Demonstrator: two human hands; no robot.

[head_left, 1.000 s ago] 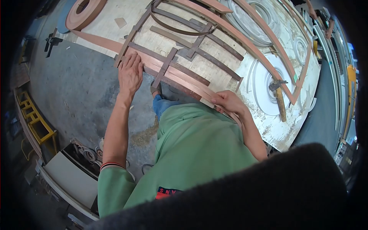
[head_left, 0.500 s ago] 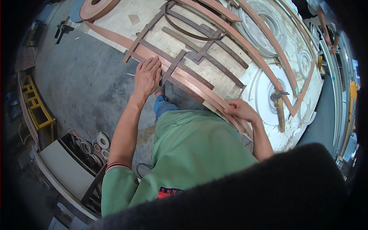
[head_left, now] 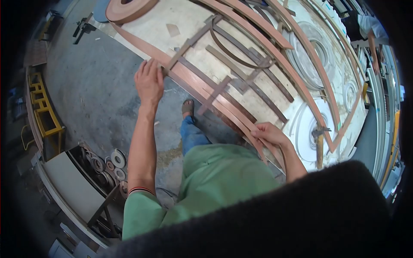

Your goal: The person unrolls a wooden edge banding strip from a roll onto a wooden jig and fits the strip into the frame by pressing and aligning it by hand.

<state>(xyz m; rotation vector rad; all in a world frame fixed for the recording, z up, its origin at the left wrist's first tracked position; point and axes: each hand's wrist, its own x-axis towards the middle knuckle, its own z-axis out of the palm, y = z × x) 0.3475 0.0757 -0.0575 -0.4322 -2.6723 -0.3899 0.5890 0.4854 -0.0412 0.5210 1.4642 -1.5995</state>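
A long reddish-brown edging strip (head_left: pixel 194 81) runs along the near edge of the worktable, lying over dark slats. My right hand (head_left: pixel 271 134) pinches this strip near its lower right end, where loose ends hang past the table. My left hand (head_left: pixel 149 82) is at the table's edge farther left, fingers stretched out and thumb apart, by the strip's near side and the end of a crossing slat (head_left: pixel 177 56). Whether its fingertips touch the strip is hard to see. A dark slat frame (head_left: pixel 234 32) with a thin bent band (head_left: pixel 223 52) lies beyond.
A thick strip roll (head_left: pixel 129 10) sits at the upper left. Long curved brown pieces (head_left: pixel 297 88) cross the table. A hammer (head_left: pixel 319 148) rests on a white coil (head_left: pixel 303 144) at right. Another person (head_left: pixel 373 32) stands at the upper right. Several rings (head_left: pixel 118 159) lie lower left.
My left hand has slid leftward along the strip from near the middle slat to the table's edge by the left slat. My right hand keeps its pinch. The view has shifted.
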